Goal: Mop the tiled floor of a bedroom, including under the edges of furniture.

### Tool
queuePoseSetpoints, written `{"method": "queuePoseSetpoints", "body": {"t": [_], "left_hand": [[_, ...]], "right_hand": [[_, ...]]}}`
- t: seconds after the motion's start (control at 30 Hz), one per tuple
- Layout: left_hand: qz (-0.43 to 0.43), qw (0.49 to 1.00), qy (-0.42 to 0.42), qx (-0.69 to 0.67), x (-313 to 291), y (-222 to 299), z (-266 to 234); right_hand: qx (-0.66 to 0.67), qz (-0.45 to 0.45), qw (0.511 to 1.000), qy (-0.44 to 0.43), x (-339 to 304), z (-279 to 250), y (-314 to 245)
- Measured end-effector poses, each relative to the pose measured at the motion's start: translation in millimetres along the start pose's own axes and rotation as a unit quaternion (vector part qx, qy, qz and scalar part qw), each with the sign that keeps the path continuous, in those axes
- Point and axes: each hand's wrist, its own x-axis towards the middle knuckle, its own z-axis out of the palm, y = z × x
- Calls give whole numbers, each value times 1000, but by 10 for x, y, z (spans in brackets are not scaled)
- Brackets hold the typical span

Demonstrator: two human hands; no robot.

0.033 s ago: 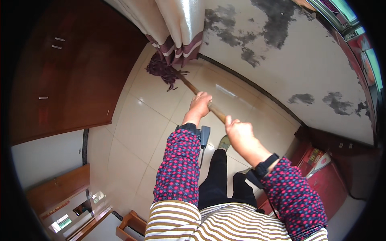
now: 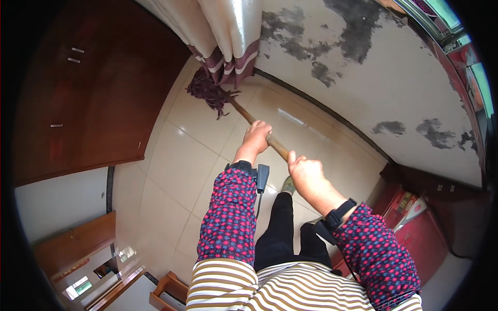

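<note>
A mop with a wooden handle [image 2: 241, 111] slants from my hands down to the tiled floor [image 2: 193, 146]. Its dark purple strand head [image 2: 206, 92] lies on the tiles beside the hem of a curtain [image 2: 228, 31], touching or nearly touching it. My left hand [image 2: 256, 137] is closed around the middle of the handle. Farther up, at the handle's near end, my right hand [image 2: 306, 172] grips it with the thumb along the wood. Both wrists carry black straps with small devices.
A dark red-brown cabinet [image 2: 98, 103] stands at the left. Along the right runs a white wall [image 2: 342, 93] with grey peeling patches and a dark skirting. Red furniture [image 2: 420, 238] with papers on it is at the lower right. A wooden drawer [image 2: 168, 290] sits at the lower left.
Both hands and the mop have shifted very slightly to the left. The grip on the handle is the same.
</note>
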Motion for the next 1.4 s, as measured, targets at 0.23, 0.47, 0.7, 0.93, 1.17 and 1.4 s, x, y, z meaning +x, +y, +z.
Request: {"method": "queuePoseSetpoints", "body": {"t": [0.23, 0.47, 0.7, 0.93, 1.17, 1.4], "left_hand": [[-3, 997, -77, -12, -547, 159, 469], [55, 975, -204, 66, -1214, 1293, 1014], [238, 894, -377, 50, -1879, 2842, 1595], [414, 783, -463, -21, -2681, 4187, 1939], [461, 694, -553, 8, -2999, 3938, 1811], [458, 658, -597, 22, -2732, 2906, 1149]], "right_hand": [[202, 51, 975, -74, -768, 86, 86], [228, 122, 960, -109, -2427, 29, 245], [183, 197, 957, -107, -4215, -304, 546], [168, 272, 935, -157, -5431, -1094, 344], [282, 315, 883, -203, -5708, -934, -267], [419, 439, 779, -157, -4558, -1149, -1038]]}}
